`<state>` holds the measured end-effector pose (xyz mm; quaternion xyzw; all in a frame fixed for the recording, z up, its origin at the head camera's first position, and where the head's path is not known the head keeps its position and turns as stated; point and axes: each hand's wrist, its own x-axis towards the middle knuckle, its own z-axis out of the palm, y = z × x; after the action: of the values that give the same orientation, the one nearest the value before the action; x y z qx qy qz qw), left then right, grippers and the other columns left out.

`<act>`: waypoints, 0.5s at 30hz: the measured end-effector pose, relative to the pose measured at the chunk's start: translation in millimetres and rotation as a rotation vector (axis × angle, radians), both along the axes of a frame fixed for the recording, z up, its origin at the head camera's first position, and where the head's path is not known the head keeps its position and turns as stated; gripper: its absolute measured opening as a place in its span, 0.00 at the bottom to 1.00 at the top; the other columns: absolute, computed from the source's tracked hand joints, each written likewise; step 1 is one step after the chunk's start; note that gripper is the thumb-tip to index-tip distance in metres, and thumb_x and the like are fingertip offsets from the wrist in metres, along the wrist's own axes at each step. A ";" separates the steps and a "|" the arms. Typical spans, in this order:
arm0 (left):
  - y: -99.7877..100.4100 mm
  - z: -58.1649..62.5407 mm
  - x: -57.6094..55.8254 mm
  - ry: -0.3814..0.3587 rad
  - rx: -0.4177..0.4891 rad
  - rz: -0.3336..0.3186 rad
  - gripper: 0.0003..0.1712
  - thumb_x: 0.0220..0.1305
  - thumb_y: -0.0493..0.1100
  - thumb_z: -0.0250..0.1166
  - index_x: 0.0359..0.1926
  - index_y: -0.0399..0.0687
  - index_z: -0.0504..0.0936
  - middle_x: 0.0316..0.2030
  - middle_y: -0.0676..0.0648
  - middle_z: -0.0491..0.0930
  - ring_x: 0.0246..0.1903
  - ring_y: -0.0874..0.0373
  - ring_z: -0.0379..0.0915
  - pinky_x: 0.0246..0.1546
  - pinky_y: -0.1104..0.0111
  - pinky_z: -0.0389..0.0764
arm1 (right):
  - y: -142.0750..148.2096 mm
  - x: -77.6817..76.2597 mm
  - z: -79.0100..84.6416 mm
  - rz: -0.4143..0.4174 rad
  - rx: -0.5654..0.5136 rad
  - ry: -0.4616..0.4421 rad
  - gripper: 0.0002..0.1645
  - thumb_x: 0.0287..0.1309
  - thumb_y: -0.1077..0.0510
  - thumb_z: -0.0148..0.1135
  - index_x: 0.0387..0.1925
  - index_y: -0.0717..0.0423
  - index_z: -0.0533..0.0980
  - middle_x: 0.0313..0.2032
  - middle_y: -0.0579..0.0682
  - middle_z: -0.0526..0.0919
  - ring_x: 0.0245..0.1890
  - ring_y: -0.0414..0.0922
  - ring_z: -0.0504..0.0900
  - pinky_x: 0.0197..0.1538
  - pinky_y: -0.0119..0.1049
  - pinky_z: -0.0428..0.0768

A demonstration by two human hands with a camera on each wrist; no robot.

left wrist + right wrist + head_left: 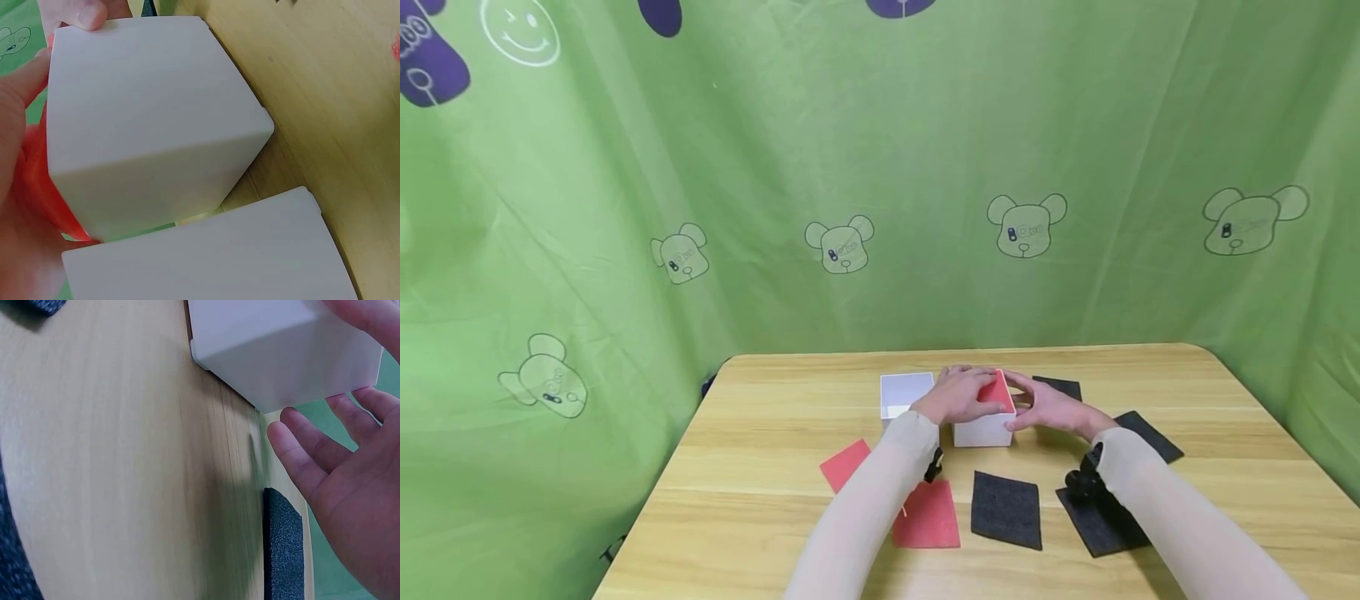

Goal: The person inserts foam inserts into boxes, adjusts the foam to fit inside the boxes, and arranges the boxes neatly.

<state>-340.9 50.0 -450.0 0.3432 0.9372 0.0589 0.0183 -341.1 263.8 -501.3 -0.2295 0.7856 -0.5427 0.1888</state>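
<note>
Two white open-topped boxes stand side by side. My left hand reaches over the right white box, its fingers and thumb extended at the mouth. Red felt shows inside that box; in the left wrist view the red felt bulges at the rim against my palm. With thumb on the front face and fingertips along the right side, my right hand holds the same box. My left forearm and hand partly cover the left white box. Its visible inside is white.
Two red felt squares lie in front of the boxes, one the near red square. Several black felt pieces lie to the right, among them a black square. A green curtain hangs behind the wooden table.
</note>
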 end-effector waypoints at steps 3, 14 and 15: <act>0.7 1.2 1.3 -0.004 0.004 0.005 0.36 0.64 0.67 0.52 0.69 0.59 0.65 0.68 0.60 0.60 0.66 0.53 0.54 0.65 0.53 0.55 | -0.3 0.9 0.5 0.002 -0.005 -0.002 0.61 0.49 0.61 0.71 0.73 0.60 0.40 0.71 0.66 0.40 0.65 0.68 0.55 0.60 0.51 0.67; -5.9 1.8 -1.2 -0.023 0.020 -0.033 0.38 0.64 0.67 0.52 0.69 0.56 0.64 0.68 0.57 0.60 0.67 0.53 0.53 0.67 0.57 0.52 | -0.1 1.8 1.1 -0.009 0.012 0.003 0.61 0.49 0.60 0.71 0.73 0.60 0.40 0.71 0.66 0.39 0.65 0.68 0.54 0.61 0.54 0.65; -8.4 2.0 -1.9 -0.033 0.024 -0.040 0.38 0.64 0.67 0.52 0.69 0.55 0.63 0.68 0.56 0.59 0.67 0.54 0.52 0.67 0.59 0.52 | 0.2 1.8 1.1 -0.010 0.012 0.003 0.61 0.49 0.60 0.71 0.73 0.60 0.40 0.71 0.66 0.38 0.65 0.68 0.53 0.61 0.54 0.65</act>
<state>-342.8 41.7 -447.9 0.3611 0.9290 0.0756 0.0306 -339.3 264.0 -500.2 -0.2254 0.7903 -0.5384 0.1862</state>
